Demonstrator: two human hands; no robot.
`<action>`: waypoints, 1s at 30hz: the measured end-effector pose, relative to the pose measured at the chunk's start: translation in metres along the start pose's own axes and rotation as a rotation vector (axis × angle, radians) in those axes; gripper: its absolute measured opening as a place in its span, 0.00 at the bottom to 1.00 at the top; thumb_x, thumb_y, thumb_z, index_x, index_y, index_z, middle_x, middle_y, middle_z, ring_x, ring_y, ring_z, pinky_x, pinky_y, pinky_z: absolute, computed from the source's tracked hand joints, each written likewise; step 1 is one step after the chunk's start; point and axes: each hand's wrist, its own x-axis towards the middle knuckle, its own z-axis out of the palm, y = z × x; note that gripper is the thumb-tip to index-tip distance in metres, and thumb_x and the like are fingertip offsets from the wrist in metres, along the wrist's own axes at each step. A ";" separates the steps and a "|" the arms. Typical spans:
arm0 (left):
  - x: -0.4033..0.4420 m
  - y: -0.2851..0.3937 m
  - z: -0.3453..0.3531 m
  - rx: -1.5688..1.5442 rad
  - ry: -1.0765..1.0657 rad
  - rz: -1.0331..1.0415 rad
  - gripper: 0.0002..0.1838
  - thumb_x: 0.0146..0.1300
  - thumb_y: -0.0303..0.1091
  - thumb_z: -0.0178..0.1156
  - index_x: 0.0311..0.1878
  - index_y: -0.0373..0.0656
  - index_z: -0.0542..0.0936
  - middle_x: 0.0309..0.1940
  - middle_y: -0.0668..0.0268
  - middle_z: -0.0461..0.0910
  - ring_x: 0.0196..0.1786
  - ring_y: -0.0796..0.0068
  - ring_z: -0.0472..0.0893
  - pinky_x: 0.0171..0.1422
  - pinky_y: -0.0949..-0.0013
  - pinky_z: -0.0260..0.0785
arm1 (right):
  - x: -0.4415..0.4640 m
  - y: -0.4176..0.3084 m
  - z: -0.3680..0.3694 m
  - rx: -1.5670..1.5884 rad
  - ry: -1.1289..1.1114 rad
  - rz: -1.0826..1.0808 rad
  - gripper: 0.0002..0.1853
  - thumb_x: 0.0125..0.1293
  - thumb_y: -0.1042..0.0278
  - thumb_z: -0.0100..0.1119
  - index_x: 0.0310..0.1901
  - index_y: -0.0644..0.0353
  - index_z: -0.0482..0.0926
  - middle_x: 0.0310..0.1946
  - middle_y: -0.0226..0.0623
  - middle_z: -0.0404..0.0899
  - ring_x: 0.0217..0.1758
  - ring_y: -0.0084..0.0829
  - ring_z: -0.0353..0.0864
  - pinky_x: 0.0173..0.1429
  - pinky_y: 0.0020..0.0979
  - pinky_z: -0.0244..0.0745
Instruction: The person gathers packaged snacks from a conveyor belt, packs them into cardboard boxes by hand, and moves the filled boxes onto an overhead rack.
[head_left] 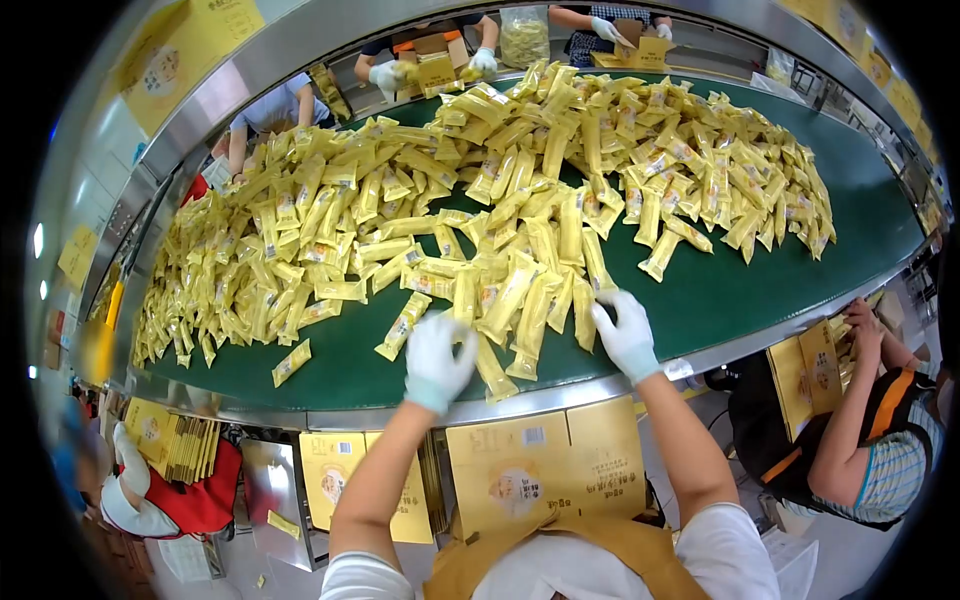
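A large heap of yellow wrapped snack packets (520, 290) lies on a green belt (720, 305) in front of me. My left hand (440, 362), in a white glove, is at the near edge of the heap with thumb and fingers apart. One packet (403, 327) lies just to its left, and another packet (492, 368) to its right. My right hand (627, 335), also gloved, has its fingers spread beside the packets at the heap's near right. A packet (583, 315) lies by its fingertips. Neither hand visibly grips anything.
An open printed carton (545, 460) stands below the belt's metal rim (520, 403), against my body. Flat cartons (335, 480) are stacked to its left. Co-workers sit at both sides, and gloved hands (480, 62) handle boxes across the belt. A loose packet (291, 364) lies apart on the left.
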 end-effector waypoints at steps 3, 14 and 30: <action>-0.054 0.037 -0.009 -0.009 -0.465 -0.022 0.12 0.58 0.45 0.67 0.33 0.47 0.82 0.39 0.61 0.82 0.44 0.54 0.80 0.50 0.52 0.70 | -0.049 0.008 0.003 -0.069 -0.057 0.035 0.11 0.63 0.57 0.66 0.35 0.57 0.84 0.40 0.43 0.82 0.47 0.47 0.80 0.53 0.46 0.75; -0.152 0.048 -0.027 -0.148 -0.255 -0.295 0.16 0.65 0.44 0.62 0.49 0.43 0.82 0.46 0.57 0.83 0.50 0.53 0.81 0.58 0.55 0.70 | -0.126 -0.024 -0.046 -0.095 -0.226 0.204 0.10 0.66 0.63 0.63 0.43 0.60 0.83 0.43 0.42 0.82 0.50 0.45 0.80 0.57 0.41 0.74; -0.208 0.089 -0.054 -0.913 -0.002 -0.817 0.37 0.75 0.55 0.50 0.74 0.33 0.63 0.61 0.43 0.79 0.65 0.50 0.78 0.72 0.57 0.66 | -0.201 -0.016 -0.076 0.488 -0.014 0.317 0.35 0.77 0.46 0.48 0.72 0.69 0.62 0.67 0.47 0.70 0.70 0.36 0.68 0.74 0.37 0.62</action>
